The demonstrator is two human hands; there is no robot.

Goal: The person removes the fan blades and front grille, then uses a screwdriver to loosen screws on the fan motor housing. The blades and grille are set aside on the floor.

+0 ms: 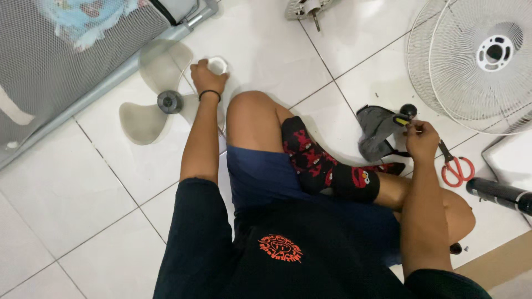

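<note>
Here, a seated person's left hand grips a white cap on the far floor, beside a fan blade. The right hand pinches a screwdriver at right, near red scissors and a fan grille.

Black shirt with orange emblem, blue shorts, black-red sock, black wristband

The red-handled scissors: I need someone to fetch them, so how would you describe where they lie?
Start at the big white wire fan grille on the white tiled floor at upper right. Just below its rim, beside the right hand, lie the red-handled scissors. They are the only red tool there, between a grey plastic fan housing and a black tube.
</note>
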